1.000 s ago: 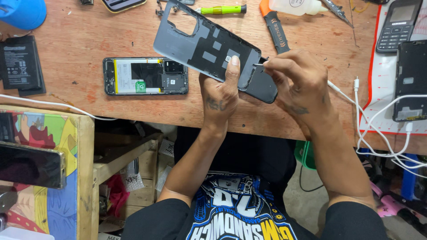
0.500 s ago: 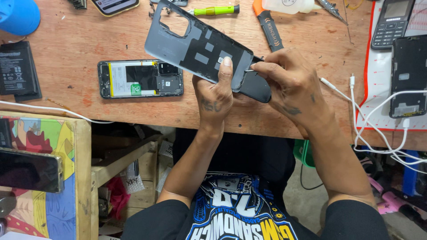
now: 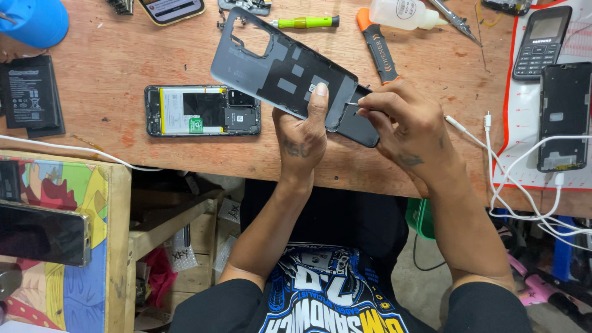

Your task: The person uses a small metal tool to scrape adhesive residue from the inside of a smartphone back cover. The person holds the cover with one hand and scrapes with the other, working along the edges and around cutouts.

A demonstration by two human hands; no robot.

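Observation:
My left hand (image 3: 304,137) holds a dark grey phone back cover (image 3: 271,65) tilted above the wooden table (image 3: 123,55), inner side up, thumb pressed on it. My right hand (image 3: 408,126) pinches a thin metal tool (image 3: 352,103) whose tip touches the cover's lower right edge. An opened phone (image 3: 202,110) with its insides exposed lies flat on the table just left of my left hand.
A black battery (image 3: 29,94) and a blue cap (image 3: 34,20) are at far left. A green screwdriver (image 3: 306,22), an orange-handled tool (image 3: 377,44) and a white bottle (image 3: 404,12) lie at the back. A keypad phone (image 3: 542,42), a black phone (image 3: 564,117) and white cables (image 3: 512,185) are at right.
Both hands stay on the back cover with the tool at the same edge. The view shifts slightly; nothing is taken up or let go.

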